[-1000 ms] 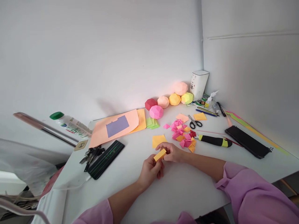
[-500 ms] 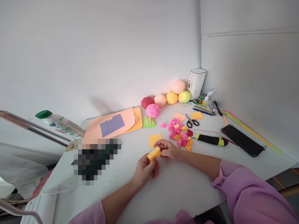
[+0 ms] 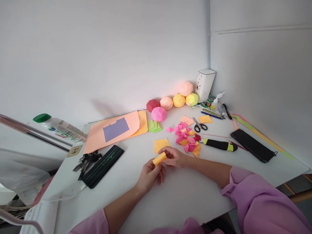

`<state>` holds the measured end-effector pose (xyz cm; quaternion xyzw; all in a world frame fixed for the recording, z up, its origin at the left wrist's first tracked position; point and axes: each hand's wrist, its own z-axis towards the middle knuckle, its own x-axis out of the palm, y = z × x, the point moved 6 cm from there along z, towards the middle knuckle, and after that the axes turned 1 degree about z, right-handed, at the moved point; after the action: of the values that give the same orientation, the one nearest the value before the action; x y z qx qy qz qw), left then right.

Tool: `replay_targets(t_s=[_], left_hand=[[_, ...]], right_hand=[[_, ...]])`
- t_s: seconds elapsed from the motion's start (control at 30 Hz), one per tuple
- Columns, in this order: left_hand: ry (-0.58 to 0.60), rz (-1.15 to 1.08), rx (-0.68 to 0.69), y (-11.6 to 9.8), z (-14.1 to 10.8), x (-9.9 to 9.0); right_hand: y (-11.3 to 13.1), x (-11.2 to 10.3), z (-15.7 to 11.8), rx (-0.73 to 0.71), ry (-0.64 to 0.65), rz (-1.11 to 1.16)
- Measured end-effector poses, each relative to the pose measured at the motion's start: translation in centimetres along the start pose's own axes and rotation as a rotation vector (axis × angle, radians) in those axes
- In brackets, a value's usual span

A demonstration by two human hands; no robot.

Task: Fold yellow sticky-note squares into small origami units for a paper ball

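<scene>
A small folded strip of yellow-orange paper [image 3: 159, 159] is held between my two hands above the white table. My left hand [image 3: 149, 174] pinches its lower left part between thumb and fingers. At its right end, my right hand [image 3: 174, 156] grips it with closed fingertips. Just behind my hands lies a flat orange paper square [image 3: 161, 145]. A pile of folded pink, orange and red paper pieces [image 3: 187, 138] sits to the right of it. Farther back stand several faceted paper balls, among them a pink one [image 3: 159, 114].
Scissors [image 3: 200, 125], a black and yellow cutter [image 3: 218, 144] and a black phone [image 3: 253, 145] lie to the right. At the left are keys [image 3: 85, 162], a dark power bank [image 3: 103, 166], large peach paper [image 3: 97, 133] and a green-capped bottle [image 3: 63, 129]. Green notes [image 3: 154, 126] lie mid-table.
The view has shifted slightly. The items at the left, blurred into blocks before, now show clearly. Both hands keep hold of the folded paper, nearly unmoved.
</scene>
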<state>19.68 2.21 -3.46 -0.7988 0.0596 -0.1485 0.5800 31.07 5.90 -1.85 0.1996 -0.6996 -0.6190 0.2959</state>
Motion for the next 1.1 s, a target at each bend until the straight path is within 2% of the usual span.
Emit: replay_targets(t_s=[0.17,0.47,0.67,0.83,1.1], left_hand=[[0.036,0.004,-0.021,-0.1,0.1,0.2],[-0.009,-0.111,-0.017,0.0,-0.1,-0.2],[-0.014,-0.224,0.045,-0.5,0.0,-0.2],[0.005,-0.273,0.09,-1.0,0.0,-0.1],[-0.058,-0.159,0.057,-0.5,0.2,-0.1]], right_hand=[[0.3,0.0,0.1,0.026,-0.015,0.041],[0.2,-0.6,0.1,0.054,-0.131,0.104],[-0.3,-1.2,0.1,0.038,-0.159,0.104],[0.0,-0.4,0.0,0.016,-0.072,0.062],[0.3,0.3,-0.2,0.0,-0.024,-0.002]])
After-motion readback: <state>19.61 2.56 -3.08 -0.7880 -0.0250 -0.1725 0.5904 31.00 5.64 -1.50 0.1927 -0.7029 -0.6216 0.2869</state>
